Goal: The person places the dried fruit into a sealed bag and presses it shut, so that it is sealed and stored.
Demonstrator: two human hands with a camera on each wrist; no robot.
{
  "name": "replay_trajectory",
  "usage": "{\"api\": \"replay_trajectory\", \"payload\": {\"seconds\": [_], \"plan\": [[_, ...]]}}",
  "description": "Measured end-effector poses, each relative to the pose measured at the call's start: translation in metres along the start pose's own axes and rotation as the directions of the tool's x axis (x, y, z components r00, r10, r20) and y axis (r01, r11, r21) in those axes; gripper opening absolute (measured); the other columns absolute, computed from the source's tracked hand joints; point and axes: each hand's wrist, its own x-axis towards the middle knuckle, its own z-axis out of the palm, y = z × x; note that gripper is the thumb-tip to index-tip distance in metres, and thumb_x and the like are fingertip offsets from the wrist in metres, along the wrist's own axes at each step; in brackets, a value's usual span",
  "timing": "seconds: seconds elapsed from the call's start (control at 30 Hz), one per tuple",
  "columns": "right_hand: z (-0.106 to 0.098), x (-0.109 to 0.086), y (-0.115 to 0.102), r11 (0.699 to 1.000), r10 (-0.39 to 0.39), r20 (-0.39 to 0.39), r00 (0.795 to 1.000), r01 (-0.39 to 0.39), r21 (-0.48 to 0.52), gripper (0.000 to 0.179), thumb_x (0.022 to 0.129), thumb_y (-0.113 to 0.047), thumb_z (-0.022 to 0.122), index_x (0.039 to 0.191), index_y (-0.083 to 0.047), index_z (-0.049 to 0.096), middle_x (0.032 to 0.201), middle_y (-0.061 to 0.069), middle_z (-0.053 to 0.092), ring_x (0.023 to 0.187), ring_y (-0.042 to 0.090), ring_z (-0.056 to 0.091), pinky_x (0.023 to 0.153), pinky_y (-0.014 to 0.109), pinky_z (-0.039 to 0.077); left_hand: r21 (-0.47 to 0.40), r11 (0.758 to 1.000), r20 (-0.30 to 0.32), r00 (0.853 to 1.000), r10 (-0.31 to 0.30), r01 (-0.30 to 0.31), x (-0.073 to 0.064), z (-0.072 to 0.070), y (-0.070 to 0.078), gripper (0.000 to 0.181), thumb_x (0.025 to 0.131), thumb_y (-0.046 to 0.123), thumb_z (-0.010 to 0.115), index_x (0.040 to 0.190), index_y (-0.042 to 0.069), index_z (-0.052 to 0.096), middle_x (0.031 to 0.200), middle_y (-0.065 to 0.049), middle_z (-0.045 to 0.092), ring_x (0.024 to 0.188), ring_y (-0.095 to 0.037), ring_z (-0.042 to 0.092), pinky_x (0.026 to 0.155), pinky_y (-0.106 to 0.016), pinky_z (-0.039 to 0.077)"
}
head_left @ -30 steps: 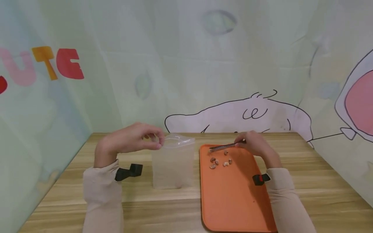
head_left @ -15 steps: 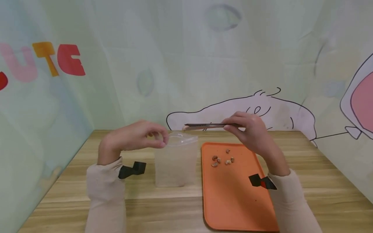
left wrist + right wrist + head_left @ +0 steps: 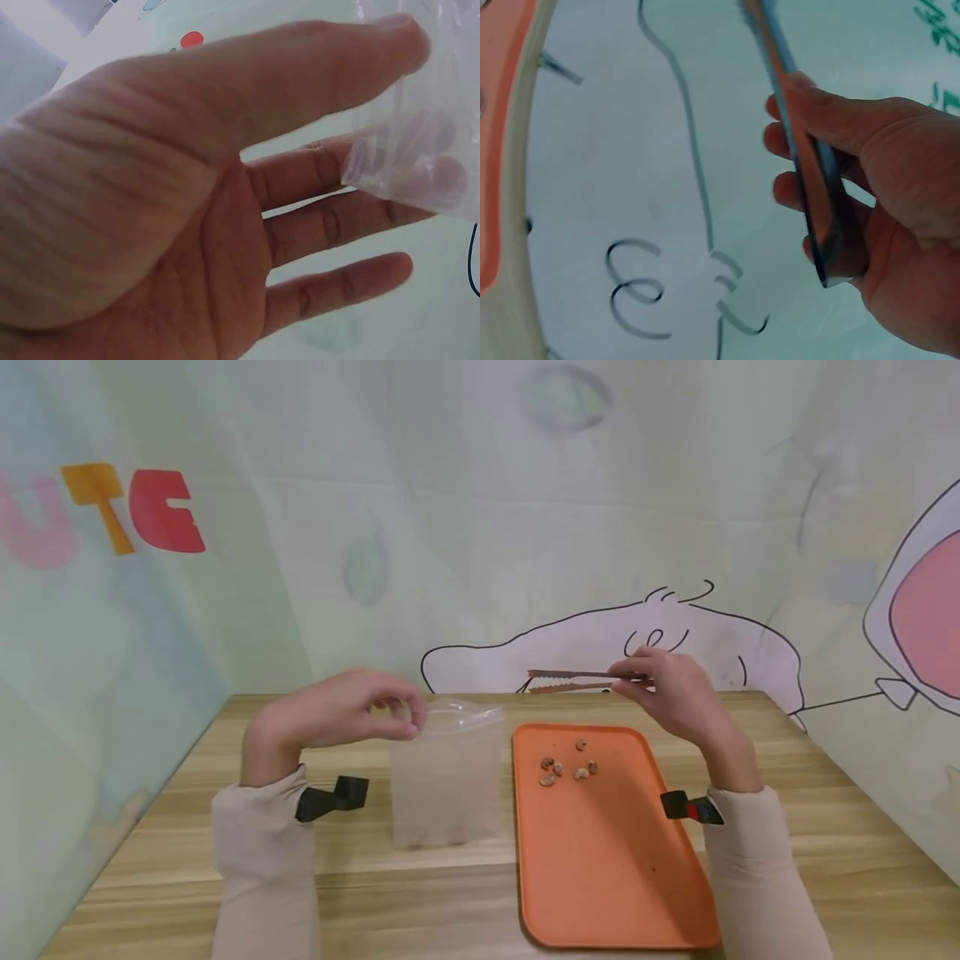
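Observation:
My left hand [image 3: 345,708] pinches the top left edge of a clear zip-lock bag [image 3: 450,777], which hangs upright with its mouth parted. In the left wrist view, the thumb presses the bag's plastic [image 3: 409,161] against the fingers behind it. Two blurred small lumps [image 3: 457,837] show at the bag's bottom. My right hand [image 3: 678,693] holds metal tongs [image 3: 570,676] level above the back of an orange tray [image 3: 592,877]. Their serrated tips stand apart with nothing between them. Several small brownish curled pieces, resembling little snail shells [image 3: 547,780], lie on the tray's back part.
Under the tray and bag is a wood-grain table [image 3: 420,902]. A printed cloth backdrop [image 3: 465,527] rises along its back edge and sides. Both wrists carry small black camera mounts [image 3: 333,797], the left one near the bag's side.
The tongs lifted a small piece from the tray to the bag's mouth, then let it go and moved back right. A second lump now shows in the bag. The left hand stayed in place.

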Motion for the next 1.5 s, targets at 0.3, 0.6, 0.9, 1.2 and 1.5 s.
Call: {"api": "replay_trajectory", "payload": {"seconds": [0.3,0.6,0.9,1.2,1.5], "plan": [[0.005,-0.019,0.057,0.976,0.211,0.245,0.946,-0.191,-0.104,0.016,0.092,-0.012,0.073,0.104,-0.003,0.076,0.091,0.006,0.068,0.084,0.027,0.062,0.074,0.045,0.048,-0.034,0.999,-0.145,0.989,0.008,-0.013,-0.001,-0.001,0.001,0.009,0.094,0.014,0.071,0.096,0.022,0.071,0.096,0.01,0.068,0.087,-0.009,0.063,0.079,-0.033,0.051],[0.021,-0.025,0.082,0.981,0.192,0.391,0.9,-0.17,-0.09,0.011,0.088,-0.011,0.075,0.098,-0.006,0.077,0.093,0.005,0.073,0.082,0.021,0.063,0.073,0.042,0.05,-0.03,1.0,-0.145,0.989,-0.011,0.006,-0.001,-0.002,0.0,0.007,0.094,0.013,0.072,0.094,0.02,0.072,0.091,0.008,0.07,0.084,-0.01,0.064,0.077,-0.033,0.052],[0.032,-0.019,0.079,0.982,0.186,0.39,0.902,-0.174,-0.066,0.007,0.091,-0.011,0.072,0.094,-0.008,0.078,0.087,0.002,0.072,0.074,0.017,0.057,0.067,0.037,0.046,-0.023,1.0,-0.115,0.993,-0.023,0.02,-0.001,-0.002,-0.004,0.006,0.095,0.015,0.071,0.095,0.02,0.073,0.091,0.008,0.07,0.084,-0.012,0.063,0.077,-0.033,0.052],[0.008,-0.009,0.043,0.989,0.147,0.077,0.986,-0.145,-0.032,0.015,0.094,-0.014,0.071,0.103,-0.003,0.077,0.09,0.007,0.069,0.073,0.021,0.06,0.063,0.038,0.045,-0.002,1.0,-0.145,0.989,0.008,-0.008,0.002,-0.001,-0.001,0.006,0.094,0.016,0.072,0.097,0.021,0.074,0.093,0.011,0.069,0.084,-0.009,0.062,0.077,-0.032,0.051],[-0.005,0.004,-0.027,0.989,-0.123,-0.231,0.965,0.139,0.055,0.008,0.088,-0.003,0.075,0.096,-0.005,0.078,0.082,-0.001,0.064,0.067,0.009,0.052,0.06,0.019,0.039,-0.019,0.999,-0.154,0.987,0.034,-0.038,0.01,0.002,0.001,0.004,0.093,0.014,0.073,0.091,0.016,0.075,0.106,0.003,0.07,0.093,-0.012,0.063,0.082,-0.037,0.052]]}}
